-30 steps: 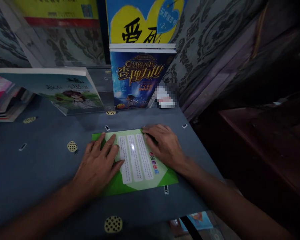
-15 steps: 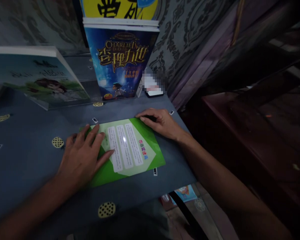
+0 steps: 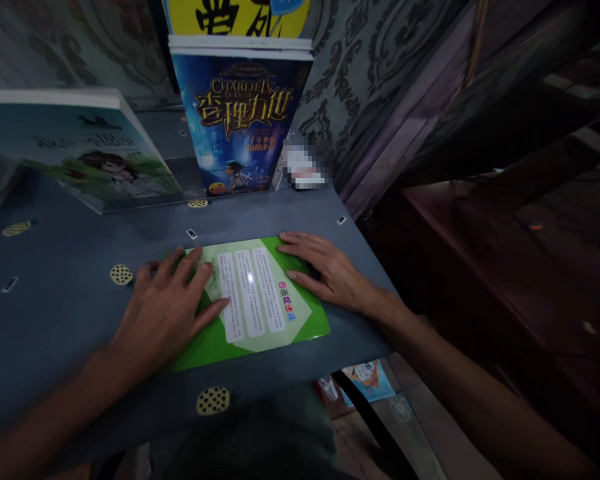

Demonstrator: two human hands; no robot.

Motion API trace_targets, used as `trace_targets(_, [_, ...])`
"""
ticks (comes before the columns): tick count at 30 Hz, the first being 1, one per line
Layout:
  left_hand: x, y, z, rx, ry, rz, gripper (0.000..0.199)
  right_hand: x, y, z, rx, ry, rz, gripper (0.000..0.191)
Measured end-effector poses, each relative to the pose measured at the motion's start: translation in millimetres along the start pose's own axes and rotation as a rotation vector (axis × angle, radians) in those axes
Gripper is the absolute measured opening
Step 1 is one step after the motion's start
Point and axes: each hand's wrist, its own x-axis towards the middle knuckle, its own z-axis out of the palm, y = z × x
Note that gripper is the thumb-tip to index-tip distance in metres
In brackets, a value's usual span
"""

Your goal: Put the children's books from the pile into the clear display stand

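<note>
A green booklet or card (image 3: 250,300) with white text panels lies on the grey patterned tabletop (image 3: 70,320). Spread over its left part is my left hand (image 3: 167,303), fingers apart and nothing held. My right hand (image 3: 325,270) rests on the upper right part of the green sheet, its fingers stretched out and the thumb apart from them. Both palms face down. Parts of the sheet's left and right edges are hidden under the hands.
A blue book (image 3: 243,127) stands upright behind the sheet, with a yellow one (image 3: 240,17) at its back. At the left stands a teal book (image 3: 90,153). A partly blurred phone (image 3: 307,167) lies at the back right. A dark red surface (image 3: 460,247) is at the right.
My right hand has moved from the sheet's top right corner down onto its right part, and its fingers have straightened and spread. My left hand has stayed on the sheet.
</note>
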Motion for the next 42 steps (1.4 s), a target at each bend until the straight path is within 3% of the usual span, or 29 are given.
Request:
trace_targets(10, [-20, 0, -1.1, -0.097, -0.013, 0.042, 0.047, -49, -29, -6, -0.049, -0.247, -0.073, 0.106])
trace_targets(17, [-23, -2, 1.7, -0.094, -0.017, 0.065, 0.048, -60, -34, -9, -0.055, -0.270, -0.095, 0.115])
trace_targets(22, [-20, -10, 6.8, -0.074, -0.033, 0.118, 0.050, -59, -36, -1, -0.104, -0.218, -0.130, 0.117])
trace_targets(29, [6, -40, 7.0, 0.027, -0.101, 0.264, 0.049, -65, -58, 8, -0.194, -0.108, -0.099, 0.100])
trace_targets(34, [34, -52, -8.1, 0.117, -0.145, 0.212, 0.042, -65, -104, 19, -0.099, -0.164, -0.091, 0.070])
trace_targets(36, [43, -53, -14.5, 0.105, -0.178, 0.215, 0.038, -54, -127, 33, -0.015, -0.259, -0.149, 0.063])
trace_targets(38, [51, -50, -19.5, 0.055, -0.193, 0.229, 0.034, -36, -145, 45, -0.018, -0.247, -0.160, 0.050])
trace_targets(39, [54, -47, -21.4, 0.025, -0.197, 0.232, 0.032, -24, -152, 50, -0.042, -0.221, -0.247, 0.045])
trace_targets(41, [59, -39, -23.8, -0.015, -0.214, 0.228, 0.030, -1, -160, 54, -0.113, -0.170, -0.601, 0.036])
trace_targets(42, [60, -34, -24.3, -0.021, -0.219, 0.220, 0.031, 10, -161, 54, -0.144, -0.128, -0.650, 0.037])
